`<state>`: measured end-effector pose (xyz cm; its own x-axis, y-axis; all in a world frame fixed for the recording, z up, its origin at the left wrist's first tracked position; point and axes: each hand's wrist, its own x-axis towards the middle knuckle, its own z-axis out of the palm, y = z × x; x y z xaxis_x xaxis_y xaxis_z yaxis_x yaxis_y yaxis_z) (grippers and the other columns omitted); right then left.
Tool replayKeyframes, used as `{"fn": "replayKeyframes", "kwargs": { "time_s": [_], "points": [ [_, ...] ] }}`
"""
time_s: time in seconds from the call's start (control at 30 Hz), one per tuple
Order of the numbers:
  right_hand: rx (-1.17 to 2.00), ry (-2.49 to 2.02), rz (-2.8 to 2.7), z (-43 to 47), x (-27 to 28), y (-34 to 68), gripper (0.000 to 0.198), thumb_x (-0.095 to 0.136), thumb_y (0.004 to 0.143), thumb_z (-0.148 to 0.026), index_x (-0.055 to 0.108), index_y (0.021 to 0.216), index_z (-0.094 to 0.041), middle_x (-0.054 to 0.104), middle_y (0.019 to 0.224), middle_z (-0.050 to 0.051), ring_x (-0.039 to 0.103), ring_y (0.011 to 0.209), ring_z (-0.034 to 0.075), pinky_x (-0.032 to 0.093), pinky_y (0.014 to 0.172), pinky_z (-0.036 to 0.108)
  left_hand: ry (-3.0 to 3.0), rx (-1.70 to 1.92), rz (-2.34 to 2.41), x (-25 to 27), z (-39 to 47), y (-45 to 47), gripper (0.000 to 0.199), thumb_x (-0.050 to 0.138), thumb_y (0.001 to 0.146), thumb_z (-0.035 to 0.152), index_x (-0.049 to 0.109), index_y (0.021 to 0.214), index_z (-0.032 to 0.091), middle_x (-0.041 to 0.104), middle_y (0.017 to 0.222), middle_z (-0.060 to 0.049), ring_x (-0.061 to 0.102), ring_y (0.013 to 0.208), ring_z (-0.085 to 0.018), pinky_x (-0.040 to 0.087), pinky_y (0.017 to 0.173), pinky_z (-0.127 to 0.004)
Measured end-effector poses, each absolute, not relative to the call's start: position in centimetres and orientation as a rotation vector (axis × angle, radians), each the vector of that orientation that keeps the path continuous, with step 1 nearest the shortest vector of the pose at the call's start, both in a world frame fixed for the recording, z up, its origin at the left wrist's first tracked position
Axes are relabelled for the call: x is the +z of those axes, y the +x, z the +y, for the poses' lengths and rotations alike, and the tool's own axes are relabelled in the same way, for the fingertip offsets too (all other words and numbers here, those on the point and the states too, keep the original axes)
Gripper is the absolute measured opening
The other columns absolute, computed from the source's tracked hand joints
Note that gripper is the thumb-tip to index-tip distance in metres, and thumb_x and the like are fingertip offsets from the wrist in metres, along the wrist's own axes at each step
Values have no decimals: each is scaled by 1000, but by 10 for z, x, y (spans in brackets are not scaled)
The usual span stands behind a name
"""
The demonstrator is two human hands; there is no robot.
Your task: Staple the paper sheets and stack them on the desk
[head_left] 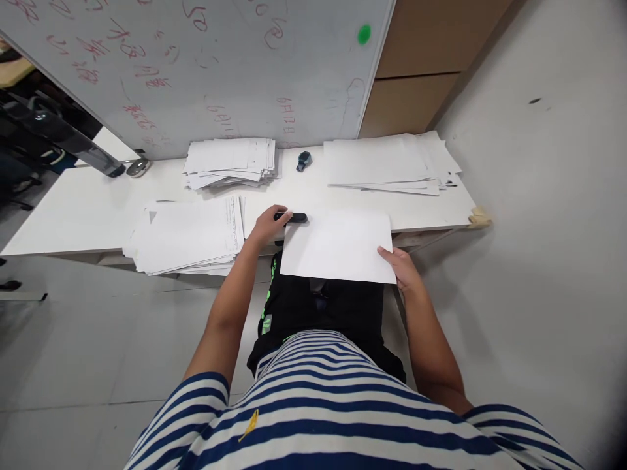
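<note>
Left fingers (285,217) curl round a black stapler (299,217); right fingers (386,253) pinch paper (337,248).

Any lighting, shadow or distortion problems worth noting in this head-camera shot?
Head view: light fairly even, soft shadow beside the right forearm; head view: white sheet nearly washes into the tabletop at its far edge; head view: wide-angle stretching of the striped shirt, and a darkened lower right corner.

Whiteboard (313,72) with red handwriting (138,117) behind a white surface (83,209); brown panels (426,39) alongside; pale wall (543,209), right; grey floor (73,359) below
</note>
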<state>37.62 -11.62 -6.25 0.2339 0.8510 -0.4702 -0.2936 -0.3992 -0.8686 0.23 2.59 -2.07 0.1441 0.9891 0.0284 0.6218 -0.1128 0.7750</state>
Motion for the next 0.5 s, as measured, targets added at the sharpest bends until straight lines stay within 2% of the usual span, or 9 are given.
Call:
{"fn": "replayKeyframes", "kwargs": {
  "time_s": [0.17, 0.3, 0.4, 0.5],
  "points": [
    [1406, -1460, -569, -120, -69, 380, 43, 93, 68, -45, 78, 96, -16, 81, 85, 7, 76, 71, 22, 64, 65, 31, 1999, 859, 1609, 2, 54, 41, 33, 52, 99, 50, 70, 108, 24, 74, 121, -10, 63, 116, -30, 43, 105, -46],
    [1509, -1459, -566, -127, -77, 380, 41, 92, 70, -43, 79, 100, -17, 82, 93, 8, 78, 80, 23, 65, 74, 31, 2073, 836, 1697, -12, 71, 75, 33, 52, 100, 46, 69, 112, 21, 72, 118, -15, 58, 124, -36, 36, 112, -54],
    [1622, -1503, -553, -134, -84, 374, 38, 92, 72, -39, 79, 99, -17, 82, 96, 10, 79, 87, 25, 66, 80, 32, 2120, 825, 1780, -31, 73, 86, 44, 55, 97, 45, 63, 130, 17, 66, 131, -22, 44, 141, -42, 25, 118, -60],
    [1645, -1528, -552, -142, -88, 365, 39, 92, 72, -37, 79, 103, -17, 82, 105, 10, 79, 95, 26, 64, 89, 35, 2174, 794, 1768, -44, 74, 87, 56, 57, 95, 48, 56, 142, 17, 57, 144, -22, 24, 155, -43, 12, 123, -65]
  ]
}}
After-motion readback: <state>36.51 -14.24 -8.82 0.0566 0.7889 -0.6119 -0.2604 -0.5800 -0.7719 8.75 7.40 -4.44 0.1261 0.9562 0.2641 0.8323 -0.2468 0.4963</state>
